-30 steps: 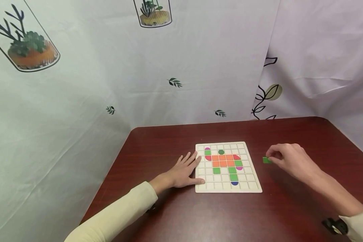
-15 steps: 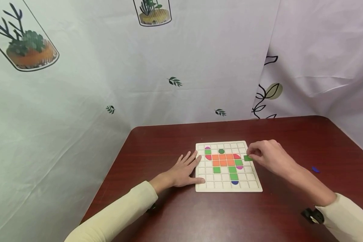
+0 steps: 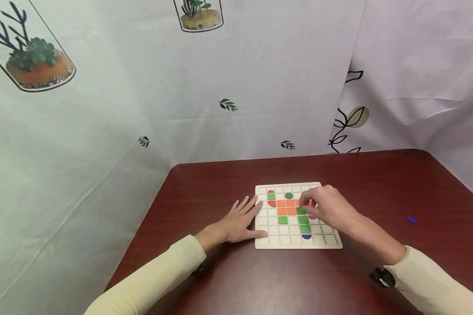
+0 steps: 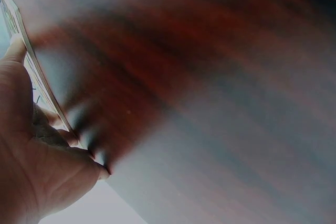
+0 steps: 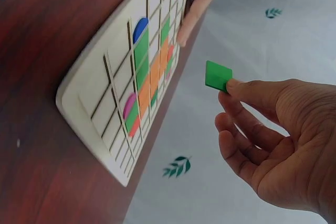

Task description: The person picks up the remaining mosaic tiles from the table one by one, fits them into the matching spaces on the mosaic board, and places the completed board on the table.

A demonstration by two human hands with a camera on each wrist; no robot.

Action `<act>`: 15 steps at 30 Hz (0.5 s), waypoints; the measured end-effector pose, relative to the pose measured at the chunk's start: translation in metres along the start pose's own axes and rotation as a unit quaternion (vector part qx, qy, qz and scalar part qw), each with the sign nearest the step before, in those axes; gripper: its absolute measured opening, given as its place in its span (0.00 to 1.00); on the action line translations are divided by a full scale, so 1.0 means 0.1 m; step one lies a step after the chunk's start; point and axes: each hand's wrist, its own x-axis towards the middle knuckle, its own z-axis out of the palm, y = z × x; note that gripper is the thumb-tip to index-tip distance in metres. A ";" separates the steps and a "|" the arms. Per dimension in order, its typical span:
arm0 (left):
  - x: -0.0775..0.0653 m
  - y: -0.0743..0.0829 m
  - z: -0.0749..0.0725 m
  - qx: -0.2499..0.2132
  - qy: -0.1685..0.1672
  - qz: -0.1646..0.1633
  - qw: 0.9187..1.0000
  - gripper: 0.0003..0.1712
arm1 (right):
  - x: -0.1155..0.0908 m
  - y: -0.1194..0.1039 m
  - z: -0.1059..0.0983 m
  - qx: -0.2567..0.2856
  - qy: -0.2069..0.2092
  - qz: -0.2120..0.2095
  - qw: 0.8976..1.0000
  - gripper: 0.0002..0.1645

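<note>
A white grid board (image 3: 273, 240) lies on the table, some of its cells filled with orange, green, red, pink and blue pieces. At its left edge my left hand (image 3: 238, 223) rests with fingers spread; the thumb lies on the border. In the left wrist view that hand (image 4: 37, 145) touches the board's edge (image 4: 44, 85). My right hand (image 3: 331, 208) is over the right part of the board, pinching a green square tile (image 3: 301, 211) between thumb and index finger. The right wrist view shows this tile (image 5: 217, 75) held above the board, apart from it.
A small blue piece (image 3: 412, 219) lies on the dark red table (image 3: 220, 271), right of the board. A white cloth with printed plants (image 3: 236, 70) hangs behind the table and along its sides.
My right hand has carried the green tile leftward from the bare table to above the board. The blue piece at the right came into sight. My left hand has stayed put.
</note>
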 end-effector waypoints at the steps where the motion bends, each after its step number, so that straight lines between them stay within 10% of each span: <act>1: 0.00 0.00 0.00 0.000 0.001 0.001 1.000 0.59 | 0.01 -0.02 0.03 0.001 -0.003 -0.001 1.000 0.10; 15: -0.01 0.00 -0.01 0.001 -0.003 -0.002 1.000 0.58 | 0.09 -0.11 0.37 0.016 -0.026 -0.001 1.000 0.07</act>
